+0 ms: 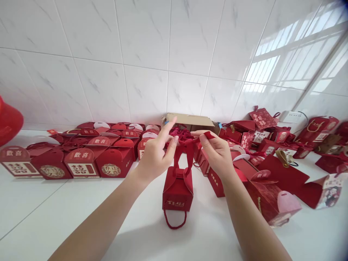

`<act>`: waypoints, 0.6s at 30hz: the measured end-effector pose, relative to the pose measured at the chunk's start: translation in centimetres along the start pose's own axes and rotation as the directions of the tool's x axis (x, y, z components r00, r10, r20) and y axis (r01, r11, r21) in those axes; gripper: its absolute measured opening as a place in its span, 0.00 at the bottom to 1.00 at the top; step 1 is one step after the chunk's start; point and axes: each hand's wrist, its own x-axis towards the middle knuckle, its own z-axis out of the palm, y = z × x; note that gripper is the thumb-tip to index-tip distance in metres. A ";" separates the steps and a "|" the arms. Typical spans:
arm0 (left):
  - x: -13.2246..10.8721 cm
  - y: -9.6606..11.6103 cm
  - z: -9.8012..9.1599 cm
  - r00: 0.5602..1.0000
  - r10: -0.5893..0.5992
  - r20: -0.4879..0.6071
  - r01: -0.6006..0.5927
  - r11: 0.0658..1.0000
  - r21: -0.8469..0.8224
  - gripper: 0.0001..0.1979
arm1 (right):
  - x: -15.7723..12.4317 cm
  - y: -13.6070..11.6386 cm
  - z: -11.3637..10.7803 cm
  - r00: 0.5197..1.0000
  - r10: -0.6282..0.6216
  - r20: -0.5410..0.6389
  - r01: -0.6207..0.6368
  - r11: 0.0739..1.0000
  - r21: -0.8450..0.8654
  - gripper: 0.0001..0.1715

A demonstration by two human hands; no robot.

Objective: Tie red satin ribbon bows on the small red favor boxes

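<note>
The right hand [216, 149] pinches a red ribbon [189, 155] rising from the top of the box [178, 187], which stands on the bench [144, 232], well forward of the bench's back edge. The left hand [159, 152], thumb and forefinger apart, is beside the ribbon; whether it grips it one cannot tell. A carton [190, 119] and other boxes [84, 162] line the back edge.

a gift-box workspace, with rows of red boxes [81, 156] along a white tile wall [146, 54]
</note>
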 end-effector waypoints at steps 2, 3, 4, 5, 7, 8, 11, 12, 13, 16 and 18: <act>-0.4 -0.3 0.2 0.990 0.131 -0.047 -0.118 0.972 0.205 0.23 | -0.2 0.1 -0.2 0.992 0.110 -0.064 -0.111 0.994 -0.009 0.17; -0.5 -0.4 0.3 0.984 0.171 -0.057 -0.149 0.952 0.269 0.22 | -0.3 0.1 -0.5 0.986 0.149 -0.079 -0.153 0.987 -0.041 0.18; -0.7 -0.6 0.4 0.980 0.191 -0.057 -0.164 0.935 0.316 0.21 | -0.4 0.2 -0.8 0.981 0.173 -0.087 -0.181 0.979 -0.093 0.19; -0.9 -0.7 0.4 0.980 0.196 -0.043 -0.169 0.921 0.351 0.20 | -0.6 0.2 -1.3 0.978 0.188 -0.090 -0.200 0.965 -0.167 0.20; -1.3 -1.3 0.0 0.986 0.168 0.020 -0.162 0.904 0.395 0.18 | -1.1 0.3 -2.7 0.979 0.181 -0.089 -0.201 0.911 -0.359 0.22; -1.7 -1.8 -0.3 0.989 0.136 0.063 -0.150 0.901 0.408 0.17 | -1.5 0.3 -3.6 0.984 0.163 -0.077 -0.180 0.868 -0.462 0.22; -3.0 -4.1 -2.1 0.977 -0.025 0.213 -0.072 0.897 0.436 0.18 | -3.0 0.8 -7.1 0.992 0.124 -0.005 -0.089 0.680 -0.727 0.20; -3.5 -5.1 -2.8 0.961 -0.098 0.260 -0.032 0.891 0.452 0.18 | -3.6 1.0 -8.4 0.992 0.129 0.010 -0.071 0.612 -0.787 0.18; -4.1 -6.1 -3.6 0.937 -0.173 0.303 0.010 0.882 0.471 0.19 | -4.2 1.4 -9.6 0.989 0.144 0.015 -0.067 0.547 -0.834 0.17; -5.5 -8.5 -5.1 0.844 -0.338 0.416 0.093 0.857 0.507 0.20 | -6.0 2.3 -11.9 0.972 0.223 0.069 -0.046 0.471 -0.881 0.15; -6.0 -9.1 -5.3 0.832 -0.338 0.440 0.099 0.871 0.482 0.19 | -6.6 2.5 -12.0 0.971 0.218 0.101 -0.020 0.491 -0.871 0.15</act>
